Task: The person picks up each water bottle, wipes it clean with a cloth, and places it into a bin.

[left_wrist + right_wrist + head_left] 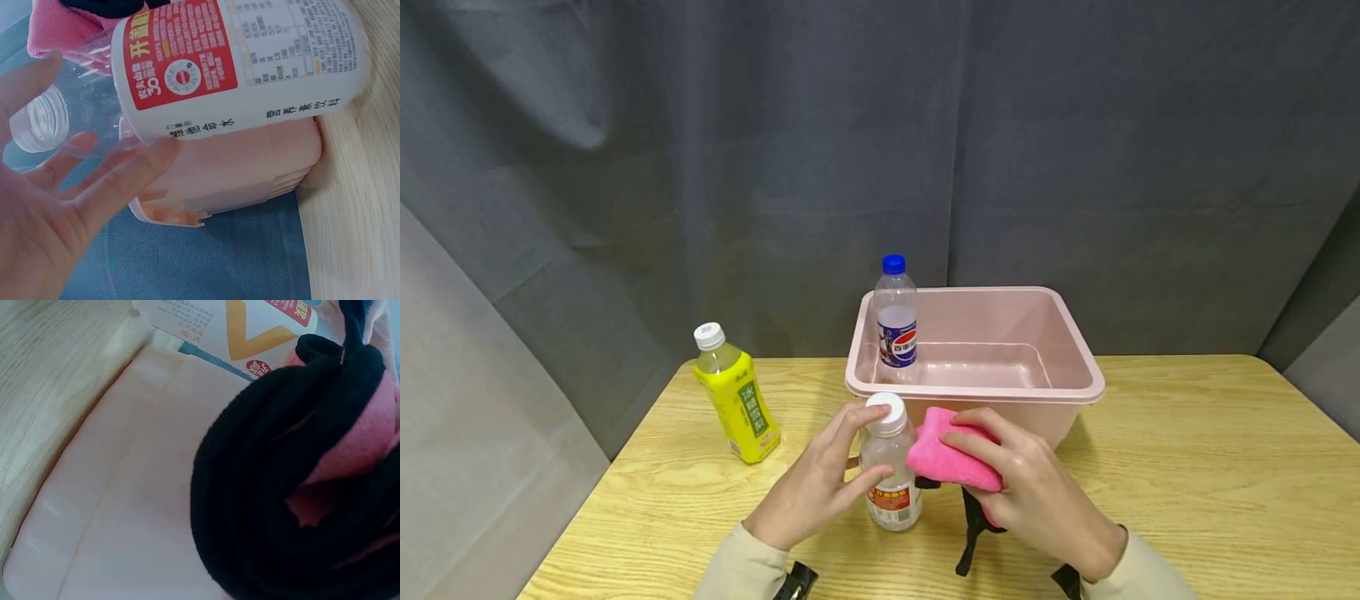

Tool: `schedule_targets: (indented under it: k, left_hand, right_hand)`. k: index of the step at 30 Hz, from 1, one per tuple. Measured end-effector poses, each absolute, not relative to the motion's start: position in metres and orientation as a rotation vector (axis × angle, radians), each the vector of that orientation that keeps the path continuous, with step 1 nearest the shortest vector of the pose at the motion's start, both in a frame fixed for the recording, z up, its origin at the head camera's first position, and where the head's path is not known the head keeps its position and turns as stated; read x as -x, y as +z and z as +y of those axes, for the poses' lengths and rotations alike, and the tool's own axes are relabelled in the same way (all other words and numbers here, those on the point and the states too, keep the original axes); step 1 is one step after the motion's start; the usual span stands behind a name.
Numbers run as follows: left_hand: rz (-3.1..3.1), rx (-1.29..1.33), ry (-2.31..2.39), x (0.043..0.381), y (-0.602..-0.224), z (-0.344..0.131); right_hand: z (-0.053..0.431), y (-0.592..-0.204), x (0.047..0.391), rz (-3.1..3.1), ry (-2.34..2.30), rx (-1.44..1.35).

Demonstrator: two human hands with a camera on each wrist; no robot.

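Observation:
In the head view my left hand (827, 475) holds a clear plastic drink bottle (892, 500) with a white cap (887, 414), forefinger over the cap and thumb along its side. The left wrist view shows the bottle's red and white label (181, 56) up close. My right hand (1037, 479) grips a bunched pink cloth (955, 454) right at the bottle's side. A dark strap or edging hangs below the cloth, and its dark folds (250, 475) fill much of the right wrist view.
Just behind the hands stands a pink plastic bin (1078, 367), with a blue-capped bottle (897, 321) upright at its left end. A yellow-labelled bottle (741, 400) with a white cap stands at left on the wooden table (1210, 467). Dark grey curtain (820, 167) hangs behind.

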State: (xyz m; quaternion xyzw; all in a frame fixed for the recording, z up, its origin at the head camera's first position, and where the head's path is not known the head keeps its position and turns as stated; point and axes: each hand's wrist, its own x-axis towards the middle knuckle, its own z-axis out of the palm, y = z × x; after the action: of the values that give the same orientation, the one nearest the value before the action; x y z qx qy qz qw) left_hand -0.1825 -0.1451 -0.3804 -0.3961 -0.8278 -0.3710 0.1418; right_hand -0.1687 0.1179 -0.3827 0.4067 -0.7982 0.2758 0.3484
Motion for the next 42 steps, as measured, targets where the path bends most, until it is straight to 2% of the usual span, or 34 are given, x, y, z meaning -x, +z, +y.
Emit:
schedule_targets:
  k: [24,42]
  left_hand:
    - [-2.409,1.144,-1.032,0.182,-0.378,-0.148]
    - [-2.504,1.072,-0.791,0.182,-0.354,-0.192]
  right_hand:
    - [0.121,-0.383,0.169,-2.138,0.669,-1.060]
    - [0.129,-0.394,0.173,-2.342,0.502,-1.151]
